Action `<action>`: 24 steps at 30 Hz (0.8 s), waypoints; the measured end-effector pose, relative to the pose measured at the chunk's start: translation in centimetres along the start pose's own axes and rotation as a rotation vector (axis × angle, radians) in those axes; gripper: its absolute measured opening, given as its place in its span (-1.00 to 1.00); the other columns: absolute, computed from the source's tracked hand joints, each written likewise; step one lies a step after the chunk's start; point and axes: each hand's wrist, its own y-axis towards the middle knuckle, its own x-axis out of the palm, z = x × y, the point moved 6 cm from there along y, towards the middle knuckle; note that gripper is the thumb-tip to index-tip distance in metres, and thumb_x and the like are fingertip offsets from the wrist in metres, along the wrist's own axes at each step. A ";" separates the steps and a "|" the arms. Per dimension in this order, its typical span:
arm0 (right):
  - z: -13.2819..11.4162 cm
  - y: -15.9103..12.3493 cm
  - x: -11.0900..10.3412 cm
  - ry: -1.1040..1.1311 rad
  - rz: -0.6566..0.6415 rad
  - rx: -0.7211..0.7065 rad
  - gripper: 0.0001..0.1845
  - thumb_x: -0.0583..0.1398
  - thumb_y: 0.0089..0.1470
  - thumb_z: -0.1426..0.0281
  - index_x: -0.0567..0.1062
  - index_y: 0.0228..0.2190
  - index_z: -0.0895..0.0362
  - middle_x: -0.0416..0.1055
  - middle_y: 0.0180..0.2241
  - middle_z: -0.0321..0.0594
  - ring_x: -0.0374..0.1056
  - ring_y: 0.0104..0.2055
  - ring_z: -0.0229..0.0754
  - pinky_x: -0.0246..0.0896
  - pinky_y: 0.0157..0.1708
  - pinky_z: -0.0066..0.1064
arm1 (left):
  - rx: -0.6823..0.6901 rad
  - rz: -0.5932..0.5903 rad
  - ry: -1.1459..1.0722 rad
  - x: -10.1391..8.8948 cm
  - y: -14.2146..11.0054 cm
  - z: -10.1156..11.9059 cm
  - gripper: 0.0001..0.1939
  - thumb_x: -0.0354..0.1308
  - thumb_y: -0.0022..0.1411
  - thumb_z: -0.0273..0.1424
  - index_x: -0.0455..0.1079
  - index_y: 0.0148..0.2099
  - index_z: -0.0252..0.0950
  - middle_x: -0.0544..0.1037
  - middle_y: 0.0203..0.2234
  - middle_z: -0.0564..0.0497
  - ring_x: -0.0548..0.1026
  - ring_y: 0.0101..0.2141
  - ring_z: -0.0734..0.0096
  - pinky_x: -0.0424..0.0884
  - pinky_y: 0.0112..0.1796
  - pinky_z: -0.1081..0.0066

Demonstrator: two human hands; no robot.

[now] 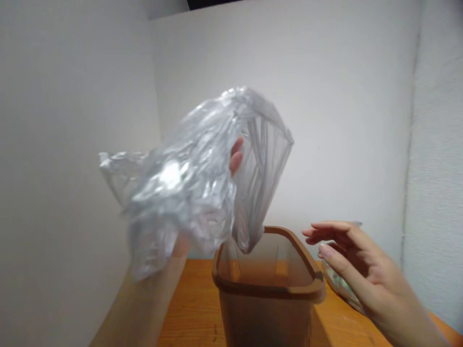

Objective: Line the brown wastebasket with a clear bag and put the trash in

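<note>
A thin, see-through plastic bag [202, 140] is bunched over my left hand [236, 156], which is raised left of centre. Its fingertips show through a gap, bent round the film; the rest of the hand lies behind the plastic. Part of the bag hangs down on the right, its lower tip over the mouth of a brown bin [269, 291]. To the right of the bin's rim is my right hand [356, 262], with fingers curved and thumb apart, holding nothing.
The bin stands on an orange wooden table [191, 308]. Behind my right hand lies a clear plastic package [342, 284], mostly hidden. White walls [343, 96] close in the back and both sides.
</note>
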 end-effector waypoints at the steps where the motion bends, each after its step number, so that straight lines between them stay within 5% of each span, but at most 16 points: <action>1: 0.7 -0.1 0.0 0.011 -0.011 0.019 -0.66 0.15 0.21 0.11 0.42 -0.06 -0.02 0.49 -0.10 -0.16 0.46 -0.08 -0.11 0.47 -0.19 -0.42 | 0.018 -0.013 -0.157 1.0 0.2 -0.4 -0.37 -0.46 0.43 -0.04 0.36 0.12 -0.13 0.50 0.08 0.10 0.39 0.17 0.18 0.32 0.16 0.01; 3: 2.1 -0.4 0.0 0.003 -0.038 0.047 -0.66 0.14 0.21 0.09 0.42 -0.06 -0.02 0.49 -0.10 -0.18 0.45 -0.06 -0.13 0.43 -0.12 -0.40 | -0.099 -0.035 -0.439 2.4 0.0 -2.7 -0.42 -0.37 0.42 -0.01 0.37 0.07 -0.16 0.49 0.11 0.06 0.43 0.14 0.10 0.32 0.16 -0.04; 6: 4.3 -1.3 0.1 -0.065 -0.083 0.095 -0.63 0.12 0.22 0.04 0.42 -0.07 -0.02 0.48 -0.07 -0.20 0.42 -0.03 -0.12 0.38 -0.05 -0.34 | -0.532 -0.047 -0.660 2.9 -2.0 -8.5 -0.45 -0.26 0.40 -0.01 0.34 0.08 -0.26 0.49 0.10 -0.11 0.48 0.09 0.08 0.29 0.19 -0.01; 8: 5.6 -1.8 0.2 -0.103 -0.106 0.125 -0.61 0.11 0.22 0.02 0.41 -0.06 -0.02 0.47 -0.04 -0.20 0.40 0.00 -0.10 0.35 -0.02 -0.28 | -0.764 -0.032 -0.671 2.0 -3.7 -11.8 -0.38 -0.24 0.37 0.05 0.32 0.05 -0.38 0.52 0.03 -0.25 0.53 0.04 0.09 0.29 0.20 0.08; 11: 6.7 -2.0 0.5 -0.124 -0.132 0.149 -0.59 0.09 0.23 0.00 0.38 -0.03 -0.04 0.44 -0.01 -0.22 0.37 0.03 -0.09 0.31 0.03 -0.22 | -0.885 0.006 -0.641 0.0 -5.1 -14.1 -0.29 -0.23 0.32 0.12 0.24 0.05 -0.46 0.47 0.05 -0.40 0.51 0.05 -0.02 0.33 0.16 0.14; 15: 5.5 -0.3 1.1 -0.118 -0.133 0.098 -0.61 0.07 0.25 0.01 0.35 -0.01 -0.06 0.42 0.00 -0.24 0.33 0.06 -0.09 0.25 0.06 -0.19 | -0.870 -0.028 -0.543 -1.3 -5.3 -13.9 -0.37 -0.16 0.35 0.05 0.12 0.12 -0.43 0.36 0.17 -0.44 0.50 0.06 -0.05 0.43 0.01 0.18; 19: 2.7 2.8 1.9 -0.164 -0.065 -0.057 -0.66 0.11 0.26 0.09 0.34 -0.01 -0.06 0.42 -0.03 -0.25 0.33 0.01 -0.11 0.24 0.02 -0.22 | -0.803 -0.063 -0.262 -1.9 -5.2 -13.2 -0.57 -0.07 0.37 -0.07 0.17 0.04 -0.31 0.46 0.08 -0.28 0.60 -0.13 0.17 0.47 -0.21 0.30; 22: 0.5 5.1 3.4 -0.249 -0.087 -0.289 -0.75 0.17 0.25 0.20 0.36 -0.07 -0.01 0.41 -0.07 -0.22 0.31 -0.03 -0.12 0.23 -0.04 -0.25 | -0.530 -0.019 0.248 -3.5 -4.0 -12.0 -0.69 0.06 0.32 -0.13 0.28 -0.11 -0.28 0.55 -0.13 -0.10 0.56 -0.32 0.37 0.40 -0.34 0.41; 24: 0.0 6.4 5.2 -0.327 -0.208 -0.429 -0.82 0.20 0.23 0.25 0.38 -0.16 0.03 0.41 -0.14 -0.21 0.30 -0.04 -0.10 0.22 -0.05 -0.23 | -0.236 0.040 0.642 -4.5 -2.4 -10.4 -0.73 0.12 0.29 -0.16 0.33 -0.13 -0.25 0.53 -0.18 -0.04 0.52 -0.26 0.35 0.39 -0.24 0.36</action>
